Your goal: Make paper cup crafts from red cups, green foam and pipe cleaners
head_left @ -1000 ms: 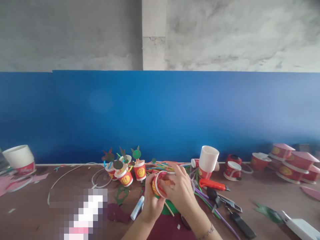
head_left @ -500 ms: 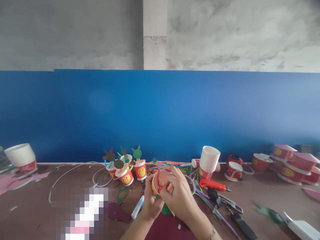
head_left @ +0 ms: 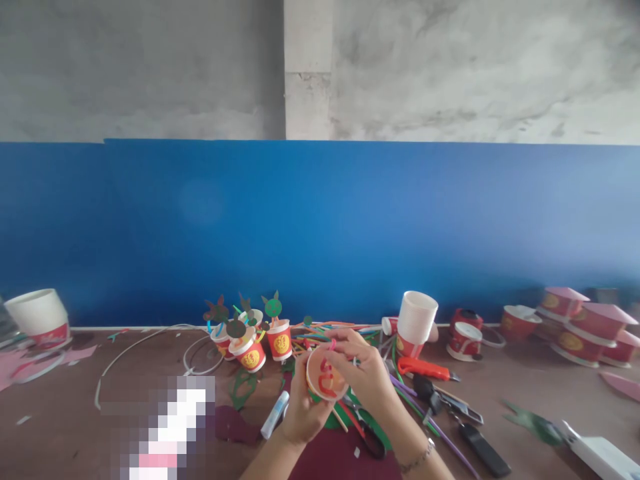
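Note:
My left hand (head_left: 304, 408) is wrapped around a small paper cup (head_left: 313, 392), its open mouth tilted toward me. A bent red straw (head_left: 327, 389) lies inside the cup, and its pinkish upper end reaches the far rim. My right hand (head_left: 367, 373) pinches that end at the rim, thumb over the cup's mouth. Below the hands lie scissors (head_left: 373, 437) with dark handles, on green and dark red paper (head_left: 333, 460). A glue tube (head_left: 275, 415) rests left of my left hand.
Several decorated cups (head_left: 281, 341) stand behind on the left. Stacked white cups (head_left: 418, 313), an orange utility knife (head_left: 424, 369) and keys with a black fob (head_left: 483, 450) are at right. Pink-topped cups (head_left: 600, 327) sit farther right. A blue panel (head_left: 320, 233) borders the table's back.
The red straw, which stood up above the cup, now sits lower inside it. My right hand has shifted slightly right, uncovering the cup's mouth and the scissors below.

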Action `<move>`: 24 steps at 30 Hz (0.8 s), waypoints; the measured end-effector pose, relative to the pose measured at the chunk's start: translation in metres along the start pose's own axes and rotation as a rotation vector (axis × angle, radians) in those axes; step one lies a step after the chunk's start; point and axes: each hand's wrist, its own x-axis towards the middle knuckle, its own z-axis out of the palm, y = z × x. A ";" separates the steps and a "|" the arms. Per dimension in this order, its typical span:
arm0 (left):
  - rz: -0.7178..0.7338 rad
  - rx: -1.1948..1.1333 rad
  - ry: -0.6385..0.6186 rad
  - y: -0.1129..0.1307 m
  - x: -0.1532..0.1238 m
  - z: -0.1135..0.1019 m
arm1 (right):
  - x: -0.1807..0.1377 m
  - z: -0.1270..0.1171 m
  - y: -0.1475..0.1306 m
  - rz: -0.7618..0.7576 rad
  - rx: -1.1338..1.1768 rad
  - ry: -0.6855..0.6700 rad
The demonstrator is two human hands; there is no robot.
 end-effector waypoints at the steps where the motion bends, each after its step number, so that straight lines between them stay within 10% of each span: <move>1: 0.000 0.001 0.002 0.001 0.001 0.000 | 0.000 0.000 0.000 0.020 -0.002 -0.028; 24: 0.057 0.121 -0.127 -0.002 0.000 -0.004 | -0.007 0.003 0.003 0.136 -0.571 -0.173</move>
